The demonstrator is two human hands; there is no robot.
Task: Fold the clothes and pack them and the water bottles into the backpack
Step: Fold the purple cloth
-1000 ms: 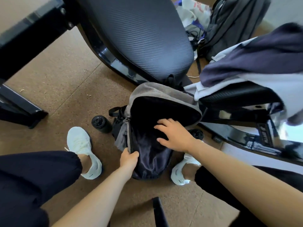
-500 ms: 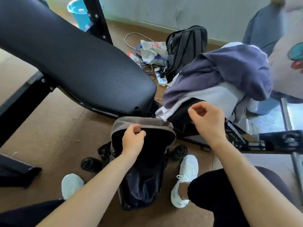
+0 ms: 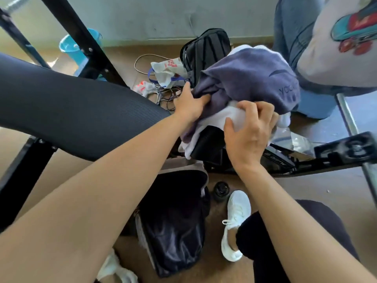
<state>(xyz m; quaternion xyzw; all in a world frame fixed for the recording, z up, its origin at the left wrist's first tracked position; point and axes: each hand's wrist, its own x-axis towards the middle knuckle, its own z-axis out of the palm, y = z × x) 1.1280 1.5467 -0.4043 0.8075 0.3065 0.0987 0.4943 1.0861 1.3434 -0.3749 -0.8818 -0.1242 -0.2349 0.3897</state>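
- On the floor, bottom centre: is that the backpack [image 3: 175, 221]?
- Yes. It's unzipped, its mouth turned up toward the counter [image 3: 208, 144], and it sits partly under the left forearm. One bottle [image 3: 221, 188] stands just right of its top. I see no second one.
- And the hands?
- The left hand [image 3: 189, 103] is at the left end of the heap. Its thumb is on top and its fingers are dug into a fold of the purple top [image 3: 244, 78], grasping it. The white top [image 3: 228, 112] lies under the purple one. The right hand [image 3: 251, 129] has its fingers curled into the white top at the near edge.
- So nothing is folded?
- I'd judge not. Both tops are bunched together on the counter.
- What does the next move turn on?
- The heap's long axis runs left to right, with a hand at each end. The backpack lies below the heap and nearer the person, so anything leaving the counter must come down and back toward the body. The left arm passes right over the mouth, so I'd guess that hand is better placed to feed things in.
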